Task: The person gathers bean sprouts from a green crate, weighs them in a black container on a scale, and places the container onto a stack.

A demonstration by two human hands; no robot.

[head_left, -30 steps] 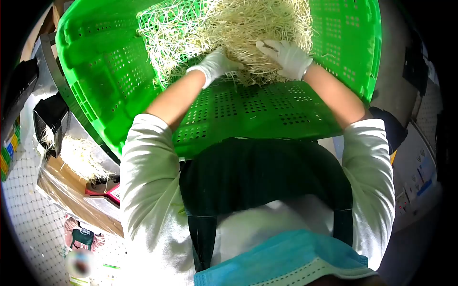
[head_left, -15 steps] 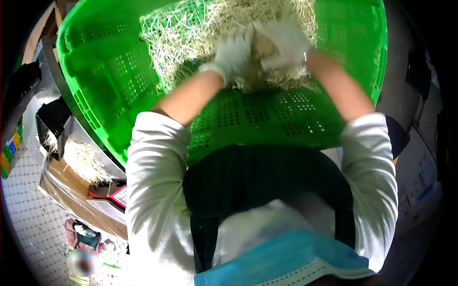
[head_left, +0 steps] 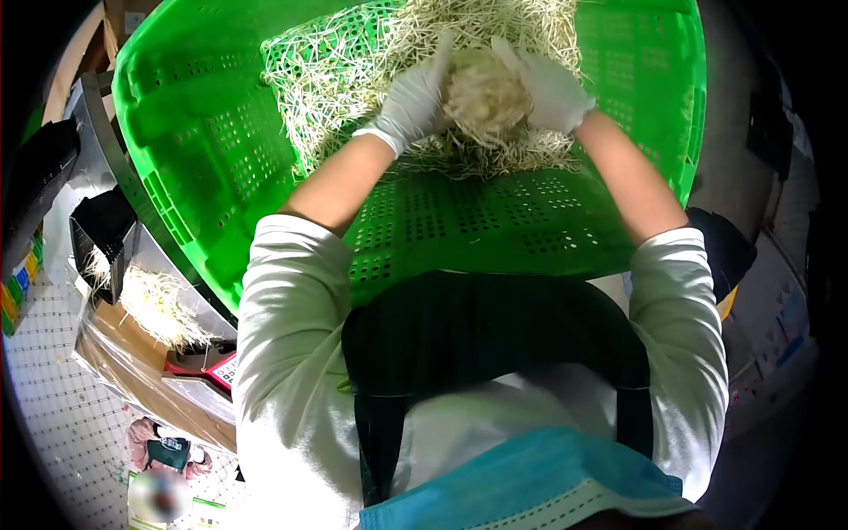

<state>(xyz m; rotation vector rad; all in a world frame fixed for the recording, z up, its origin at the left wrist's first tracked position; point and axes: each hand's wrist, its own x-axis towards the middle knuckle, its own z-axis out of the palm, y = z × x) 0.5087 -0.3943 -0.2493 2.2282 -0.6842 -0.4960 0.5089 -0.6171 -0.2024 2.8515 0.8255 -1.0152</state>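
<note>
A rounded clump of bean sprouts is held up between my two gloved hands. My left hand is pressed to its left side with the thumb raised. Against its right side is my right hand, fingers curved round it. Both white gloves partly hide the clump's edges. Below and behind it, a bed of loose bean sprouts lies in a large green perforated basket.
To the left, more sprouts spill from a black container beside a cardboard box with plastic film. A red-edged device is partly hidden by my sleeve. Another person is at the lower left.
Both hands were blurred over the sprouts; now they are clear, set either side of a gathered clump that they hold up. The left hand has shifted slightly left.
</note>
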